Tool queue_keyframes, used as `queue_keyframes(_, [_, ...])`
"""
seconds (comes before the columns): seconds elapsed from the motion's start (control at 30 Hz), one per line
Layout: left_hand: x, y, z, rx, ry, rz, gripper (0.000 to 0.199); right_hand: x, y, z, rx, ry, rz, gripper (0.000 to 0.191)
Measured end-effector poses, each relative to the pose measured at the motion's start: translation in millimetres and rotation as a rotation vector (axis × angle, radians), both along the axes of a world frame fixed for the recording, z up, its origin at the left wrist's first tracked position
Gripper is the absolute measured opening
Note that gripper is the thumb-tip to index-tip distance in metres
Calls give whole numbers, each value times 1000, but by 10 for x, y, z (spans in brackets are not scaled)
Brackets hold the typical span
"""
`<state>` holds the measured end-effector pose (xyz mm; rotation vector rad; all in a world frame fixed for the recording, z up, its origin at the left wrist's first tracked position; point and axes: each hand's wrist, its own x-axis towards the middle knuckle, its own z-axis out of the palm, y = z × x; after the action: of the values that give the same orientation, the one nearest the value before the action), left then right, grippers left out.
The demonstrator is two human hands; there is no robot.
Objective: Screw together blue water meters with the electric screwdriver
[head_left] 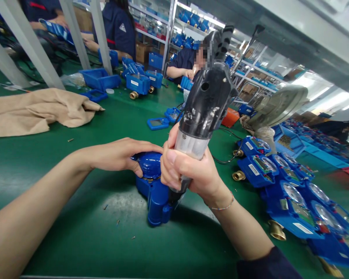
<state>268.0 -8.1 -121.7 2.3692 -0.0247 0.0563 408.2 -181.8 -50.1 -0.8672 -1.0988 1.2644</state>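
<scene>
A blue meter housing (pixel 157 199) with a rounded blue cover (pixel 150 164) stands on the green table (pixel 84 236). My left hand (pixel 125 155) rests on the cover, thumb at its near left side and fingers stretched over the top; it grips the cover lightly. My right hand (pixel 189 164) is wrapped round the clear lower part of a black electric screwdriver (pixel 205 102). The tool is held tilted, its lower end at the right side of the housing; its tip is hidden.
Several open blue meters (pixel 257 170) with brass fittings stand at the right. A beige cloth (pixel 37 110) lies left. Blue frames (pixel 158 123), a blue bin (pixel 100 79) and a fan (pixel 282 104) are farther back. Other people (pixel 116 29) sit beyond the table. Small screws lie near the front.
</scene>
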Motion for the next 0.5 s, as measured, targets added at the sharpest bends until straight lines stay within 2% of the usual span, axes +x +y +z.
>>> queue_keyframes(0.2, [8, -11, 9, -59, 26, -9, 66, 30, 32, -8, 48, 27, 30, 24])
queue_keyframes(0.4, [4, -2, -10, -2, -3, -4, 65, 59, 65, -38, 48, 49, 59, 25])
queue_keyframes(0.5, [3, -2, -12, 9, 6, -6, 63, 70, 61, 19, 62, 38, 55, 25])
